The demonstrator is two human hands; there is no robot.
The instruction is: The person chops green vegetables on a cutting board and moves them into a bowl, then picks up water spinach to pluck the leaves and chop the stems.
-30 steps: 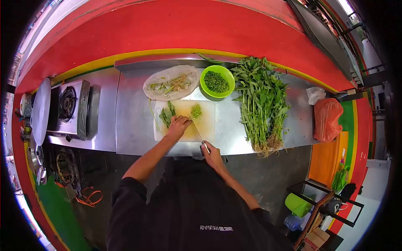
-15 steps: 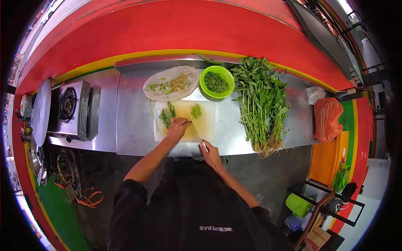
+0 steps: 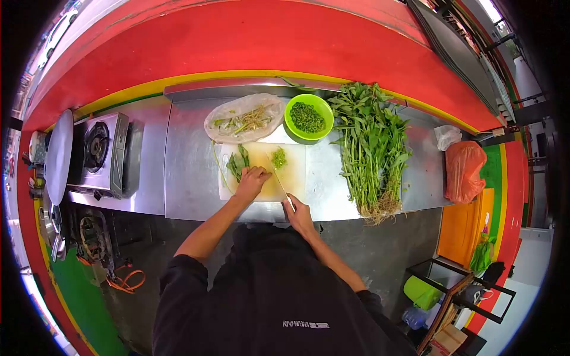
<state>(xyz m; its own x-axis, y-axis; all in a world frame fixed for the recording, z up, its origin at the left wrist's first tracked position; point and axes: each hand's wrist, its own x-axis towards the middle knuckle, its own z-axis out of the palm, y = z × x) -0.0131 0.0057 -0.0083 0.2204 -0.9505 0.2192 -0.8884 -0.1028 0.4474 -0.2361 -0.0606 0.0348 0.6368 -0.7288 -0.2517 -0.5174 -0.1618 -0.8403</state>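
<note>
On a white cutting board (image 3: 297, 184), my left hand (image 3: 251, 183) is closed around leafy green stems (image 3: 238, 161), with the leaves poking out beyond it. My right hand (image 3: 300, 215) grips the handle of a knife (image 3: 279, 183). Its blade lies across the board, close beside my left fingertips. A small heap of chopped green stems (image 3: 278, 158) sits just past the blade. Behind the board stand a lime-green bowl (image 3: 328, 111) of chopped greens and a clear plastic bag (image 3: 273, 107) with cut roots and stem scraps in it.
A large bundle of leafy stems (image 3: 371, 148) with roots lies to the right on the metal counter (image 3: 190, 178). A gas stove (image 3: 98, 154) stands at the left. An orange-red plastic bag (image 3: 464, 171) sits at the right end. A red wall (image 3: 237, 41) runs along the back.
My right hand and the knife have shifted very slightly, with the blade still beside my left fingertips. My left hand stays on the stems. Little else differs.
</note>
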